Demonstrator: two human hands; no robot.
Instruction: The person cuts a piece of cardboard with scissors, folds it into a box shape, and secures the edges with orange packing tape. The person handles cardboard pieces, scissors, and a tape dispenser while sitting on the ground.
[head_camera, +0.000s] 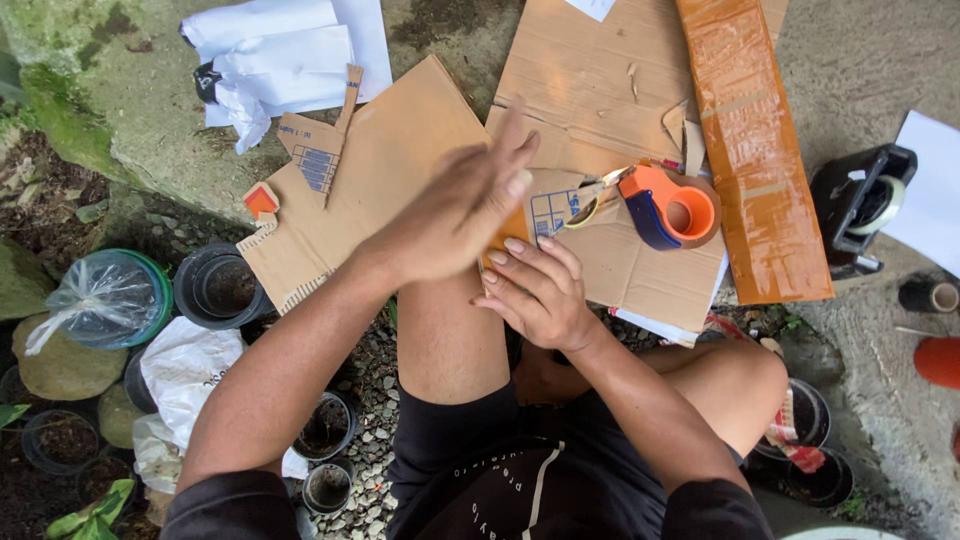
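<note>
Cardboard piece (548, 212) lies under both hands' fingertips, beside orange tape dispenser (672, 206).

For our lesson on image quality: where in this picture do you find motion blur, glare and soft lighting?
Head view: the left hand is smeared by motion blur, while the right hand is sharp; the orange taped cardboard strip shows pale glare; light is soft, even daylight with only faint shadows on the cardboard sheets.

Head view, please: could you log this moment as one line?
left hand: raised flat, empty | right hand: pressing small brown cardboard piece | orange-and-blue tape dispenser: beside it on flat brown cardboard sheet
</note>
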